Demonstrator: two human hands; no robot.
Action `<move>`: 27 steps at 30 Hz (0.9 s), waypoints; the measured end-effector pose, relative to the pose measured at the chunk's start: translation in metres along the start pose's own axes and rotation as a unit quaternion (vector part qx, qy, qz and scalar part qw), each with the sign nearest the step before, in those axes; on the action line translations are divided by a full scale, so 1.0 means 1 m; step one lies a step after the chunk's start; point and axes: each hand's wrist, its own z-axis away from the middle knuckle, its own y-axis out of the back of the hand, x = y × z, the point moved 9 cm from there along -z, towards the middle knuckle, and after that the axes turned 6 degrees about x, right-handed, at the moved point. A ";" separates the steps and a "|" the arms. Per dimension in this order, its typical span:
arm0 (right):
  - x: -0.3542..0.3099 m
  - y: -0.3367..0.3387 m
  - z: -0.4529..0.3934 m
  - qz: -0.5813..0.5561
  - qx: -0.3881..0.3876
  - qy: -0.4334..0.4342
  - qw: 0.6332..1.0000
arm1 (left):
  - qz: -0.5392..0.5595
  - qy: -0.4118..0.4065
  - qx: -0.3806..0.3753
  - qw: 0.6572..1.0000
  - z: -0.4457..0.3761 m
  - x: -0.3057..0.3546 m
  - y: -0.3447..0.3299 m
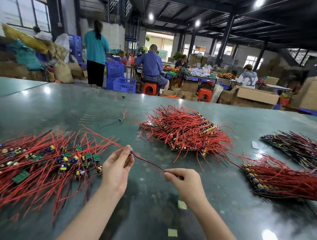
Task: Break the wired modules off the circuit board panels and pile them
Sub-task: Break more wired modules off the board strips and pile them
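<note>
A single wired module [131,152] is held above the green table [62,109], pinched between the thumb and fingertips of the left hand [116,169], while the right hand [184,182] pinches the far end of its black wire [148,163]. To the left lies the loose pile of separated modules [37,161]. To the right lie unbroken panel stacks [187,131], [283,178], [298,148] with red leads.

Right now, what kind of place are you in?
Probably a small electronics workshop or factory. Piles of red-wired modules and panels cover the table, workers sit at benches behind, and cardboard boxes and blue crates stand around.
</note>
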 end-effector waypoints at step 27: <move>-0.018 -0.016 0.012 -0.057 -0.166 0.020 0.984 | -0.013 0.056 0.019 0.998 -0.012 0.003 0.012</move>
